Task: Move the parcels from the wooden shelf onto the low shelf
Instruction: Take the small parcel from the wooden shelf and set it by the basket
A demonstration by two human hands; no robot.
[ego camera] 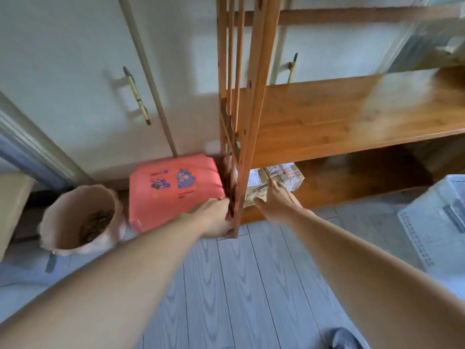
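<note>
A wooden shelf [352,117] is seen at 1–3 o'clock, its wide middle board bare in the visible part. On its lowest board [327,192], near the left upright, taped cardboard parcels [281,177] are laid, next to a white parcel [253,181]. Grey plank floor [239,285] is spread below. On the floor at 10 o'clock, a pink package [173,190] is set just beside the shelf's upright, and a lined bin [80,220] is stood at 9 o'clock. White printed bundle [437,222] at 3 o'clock; its support cannot be told.

Pale grey plank floor [226,285] runs to white cabinet doors [75,71] with a brass handle [137,96] far left, in soft daylight
</note>
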